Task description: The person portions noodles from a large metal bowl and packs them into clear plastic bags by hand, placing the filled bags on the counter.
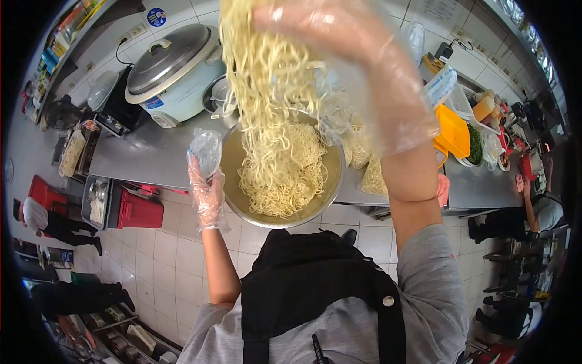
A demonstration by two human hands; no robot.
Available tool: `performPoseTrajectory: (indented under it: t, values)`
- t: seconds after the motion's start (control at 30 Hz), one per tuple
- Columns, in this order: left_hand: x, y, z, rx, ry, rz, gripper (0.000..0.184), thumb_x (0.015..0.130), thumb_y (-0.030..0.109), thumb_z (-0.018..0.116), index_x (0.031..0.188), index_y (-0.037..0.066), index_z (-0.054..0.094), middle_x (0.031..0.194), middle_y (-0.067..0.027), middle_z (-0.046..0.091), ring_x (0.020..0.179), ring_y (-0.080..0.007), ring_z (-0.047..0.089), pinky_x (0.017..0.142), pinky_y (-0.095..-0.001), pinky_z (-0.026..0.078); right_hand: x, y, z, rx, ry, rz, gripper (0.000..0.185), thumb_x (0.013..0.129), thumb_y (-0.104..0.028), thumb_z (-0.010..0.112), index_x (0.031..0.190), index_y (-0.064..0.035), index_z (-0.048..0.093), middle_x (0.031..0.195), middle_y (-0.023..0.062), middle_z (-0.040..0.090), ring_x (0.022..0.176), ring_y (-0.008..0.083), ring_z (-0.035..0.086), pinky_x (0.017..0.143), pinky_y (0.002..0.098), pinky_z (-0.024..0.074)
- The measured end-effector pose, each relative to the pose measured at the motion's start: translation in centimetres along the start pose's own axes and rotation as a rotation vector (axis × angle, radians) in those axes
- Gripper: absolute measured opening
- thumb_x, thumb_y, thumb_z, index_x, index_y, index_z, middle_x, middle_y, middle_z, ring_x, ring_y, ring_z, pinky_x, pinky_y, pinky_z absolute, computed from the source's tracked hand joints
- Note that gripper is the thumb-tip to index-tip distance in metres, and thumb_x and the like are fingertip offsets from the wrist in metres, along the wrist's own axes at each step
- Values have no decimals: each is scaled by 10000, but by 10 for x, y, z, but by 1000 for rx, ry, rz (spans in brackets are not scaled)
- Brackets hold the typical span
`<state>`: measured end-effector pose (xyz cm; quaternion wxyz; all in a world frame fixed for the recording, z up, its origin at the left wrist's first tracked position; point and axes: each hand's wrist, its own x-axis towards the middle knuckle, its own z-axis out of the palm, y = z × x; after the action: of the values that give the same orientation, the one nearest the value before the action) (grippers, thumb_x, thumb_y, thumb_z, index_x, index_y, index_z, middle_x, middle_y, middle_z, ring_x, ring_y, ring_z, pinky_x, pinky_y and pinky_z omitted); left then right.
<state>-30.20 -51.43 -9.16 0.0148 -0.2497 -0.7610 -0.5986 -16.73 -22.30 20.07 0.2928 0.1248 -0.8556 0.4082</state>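
Observation:
My right hand (330,30), in a clear plastic glove, is raised at the top of the view and closed on a thick bunch of yellow noodles (267,79). The strands hang over a large metal bowl (233,161). More loose noodles (288,191) lie heaped in the bowl, and the hanging ends come down over them. Beside the bowl's left rim, my left hand (207,197), also gloved, holds a crumpled clear plastic bag (205,150). The raised hand's fingertips are partly hidden and blurred.
Bags of noodles (374,179) sit right of the bowl on the metal counter (133,155). A large rice cooker (173,76) stands at back left, orange containers (453,130) at right. A red bin (139,208) stands below left. Other people (51,221) are at both sides.

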Motion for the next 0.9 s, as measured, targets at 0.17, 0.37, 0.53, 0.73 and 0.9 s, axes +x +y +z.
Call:
performPoseTrajectory:
  t: [0.17, 0.37, 0.53, 0.73, 0.9]
  values:
    - [-1, 5, -2, -20, 20, -6, 771, 892, 46, 653, 1565, 50, 275, 1611, -168, 237, 1423, -288, 371, 1038, -371, 495, 15, -11, -17, 106, -39, -16, 494, 847, -179, 768, 1311, -94, 624, 1218, 108, 649, 1155, 237, 614, 1014, 390, 493]
    - [-5, 5, -9, 23, -19, 84, 728, 927, 114, 631, 1566, 65, 287, 1621, -178, 239, 1436, -316, 363, 1094, -414, 429, -56, 48, 57, 563, -177, 187, 522, 852, -204, 762, 1330, -64, 604, 1235, 114, 651, 1138, 239, 625, 1017, 384, 490]
    - [1, 7, -7, 258, -21, 254, 656, 961, 107, 547, 1573, 104, 310, 1596, -135, 339, 1396, -283, 440, 1130, -406, 381, -139, 130, 134, -185, -485, 457, 585, 844, -215, 747, 1392, -126, 564, 1439, 219, 511, 1256, 305, 567, 1071, 404, 446]
    - [10, 19, 21, 419, -50, 359, 607, 918, 11, 550, 1504, 39, 395, 1530, -224, 416, 1371, -393, 462, 1119, -409, 392, -199, 123, 196, -591, -701, 483, 753, 780, -211, 787, 1465, -191, 475, 1514, 233, 399, 1269, 346, 546, 1015, 438, 490]
    - [15, 31, 45, 374, -149, 309, 671, 852, -21, 597, 1493, 31, 406, 1567, -182, 381, 1342, -363, 497, 1046, -383, 461, -160, 98, 151, -171, -362, 662, 592, 753, -188, 797, 1317, -130, 627, 1216, 222, 652, 1163, 303, 623, 998, 379, 497]
